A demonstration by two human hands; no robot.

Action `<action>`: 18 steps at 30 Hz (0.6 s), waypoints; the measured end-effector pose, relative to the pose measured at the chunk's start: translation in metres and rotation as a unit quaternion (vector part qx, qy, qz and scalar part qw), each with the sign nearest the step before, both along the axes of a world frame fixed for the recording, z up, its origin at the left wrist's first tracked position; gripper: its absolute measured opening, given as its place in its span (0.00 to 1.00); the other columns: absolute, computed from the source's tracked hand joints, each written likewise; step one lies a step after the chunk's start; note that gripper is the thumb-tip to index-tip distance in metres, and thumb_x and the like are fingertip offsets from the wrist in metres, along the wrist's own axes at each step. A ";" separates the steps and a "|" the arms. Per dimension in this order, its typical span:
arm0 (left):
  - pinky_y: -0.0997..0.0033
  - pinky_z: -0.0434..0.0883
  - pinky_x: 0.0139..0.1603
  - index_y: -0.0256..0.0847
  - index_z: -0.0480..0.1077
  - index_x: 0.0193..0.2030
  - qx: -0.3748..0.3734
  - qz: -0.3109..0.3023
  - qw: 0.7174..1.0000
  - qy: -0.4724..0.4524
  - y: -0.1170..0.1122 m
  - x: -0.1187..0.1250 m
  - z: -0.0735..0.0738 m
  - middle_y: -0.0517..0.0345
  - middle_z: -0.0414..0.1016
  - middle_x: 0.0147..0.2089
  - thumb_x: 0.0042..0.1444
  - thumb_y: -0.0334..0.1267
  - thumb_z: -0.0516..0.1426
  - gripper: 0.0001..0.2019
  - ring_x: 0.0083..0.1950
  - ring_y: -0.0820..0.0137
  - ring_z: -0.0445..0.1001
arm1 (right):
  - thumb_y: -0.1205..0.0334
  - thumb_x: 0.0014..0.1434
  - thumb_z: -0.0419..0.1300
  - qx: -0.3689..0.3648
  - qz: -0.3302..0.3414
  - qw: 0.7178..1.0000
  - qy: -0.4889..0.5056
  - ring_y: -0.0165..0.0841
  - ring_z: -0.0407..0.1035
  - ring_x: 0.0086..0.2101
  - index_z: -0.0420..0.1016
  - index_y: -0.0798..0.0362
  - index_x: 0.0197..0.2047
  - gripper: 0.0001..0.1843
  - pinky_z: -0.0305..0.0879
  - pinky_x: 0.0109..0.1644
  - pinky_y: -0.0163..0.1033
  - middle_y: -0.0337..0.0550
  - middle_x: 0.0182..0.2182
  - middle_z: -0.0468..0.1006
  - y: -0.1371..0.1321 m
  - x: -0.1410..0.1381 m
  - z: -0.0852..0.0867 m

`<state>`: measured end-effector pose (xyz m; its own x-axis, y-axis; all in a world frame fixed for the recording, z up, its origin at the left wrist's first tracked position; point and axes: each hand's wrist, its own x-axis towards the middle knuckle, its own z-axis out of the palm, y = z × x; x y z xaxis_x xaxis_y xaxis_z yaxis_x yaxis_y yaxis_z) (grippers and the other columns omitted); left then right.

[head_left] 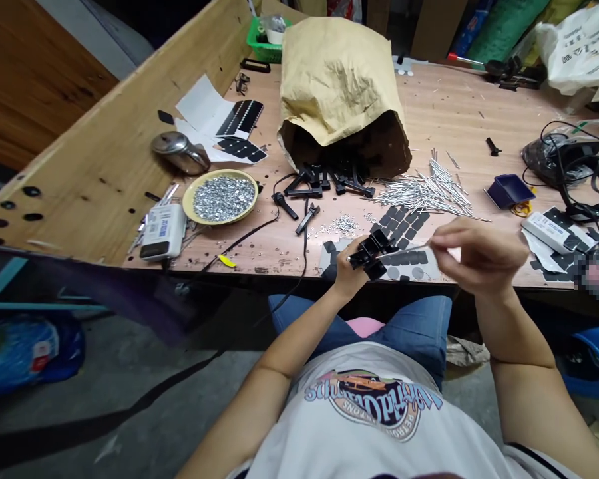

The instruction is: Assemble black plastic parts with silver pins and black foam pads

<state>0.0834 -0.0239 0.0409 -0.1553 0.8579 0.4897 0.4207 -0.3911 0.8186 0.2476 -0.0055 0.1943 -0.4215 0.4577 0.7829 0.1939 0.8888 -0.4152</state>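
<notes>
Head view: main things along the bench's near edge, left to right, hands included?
White box → yellow bowl of small metal bits → left hand holding black parts → right hand pinching a thin rod → second white box.

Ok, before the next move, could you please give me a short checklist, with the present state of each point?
1. Left hand has a grip on the black parts: ok, it holds several together.
2. Right hand has the thin metal rod: ok, pinched at the fingertips.
3. Rod's far end sits inside a black part: cannot tell, they overlap in this view.
4. Yellow bowl stands upright: ok, with small metal pieces in it.
5. Pile of rods is neatly aligned: not ok, they lie loose in many directions on the table.
</notes>
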 end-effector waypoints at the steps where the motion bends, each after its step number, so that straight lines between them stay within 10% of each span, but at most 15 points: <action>1: 0.65 0.75 0.40 0.43 0.69 0.46 0.005 -0.003 1.000 0.003 0.000 -0.001 0.001 0.53 0.78 0.38 0.56 0.41 0.56 0.12 0.39 0.66 0.78 | 0.74 0.52 0.60 0.002 0.017 0.999 -0.027 0.27 0.72 0.26 0.73 0.50 0.34 0.09 0.70 0.28 0.33 0.38 0.27 0.77 -0.010 -0.002 0.007; 9: 0.69 0.74 0.38 0.39 0.69 0.44 0.016 0.049 0.999 0.005 0.000 0.001 0.004 0.50 0.79 0.38 0.54 0.38 0.58 0.11 0.38 0.66 0.78 | 0.74 0.52 0.61 0.108 -0.029 0.988 -0.106 0.29 0.71 0.27 0.73 0.49 0.41 0.14 0.70 0.28 0.34 0.41 0.27 0.77 -0.040 -0.001 0.017; 18: 0.68 0.73 0.36 0.41 0.69 0.45 0.034 0.039 0.998 0.037 -0.005 0.001 0.012 0.54 0.78 0.35 0.56 0.40 0.57 0.11 0.35 0.67 0.77 | 0.71 0.57 0.58 0.203 0.008 0.952 -0.231 0.30 0.71 0.33 0.74 0.55 0.41 0.08 0.72 0.33 0.37 0.46 0.33 0.79 -0.034 -0.012 -0.021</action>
<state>0.0847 -0.0286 0.0529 -0.1807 0.8094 0.5587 0.5100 -0.4086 0.7569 0.2353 -0.0394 0.1730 -0.7681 0.1488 0.6228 0.2583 0.9620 0.0887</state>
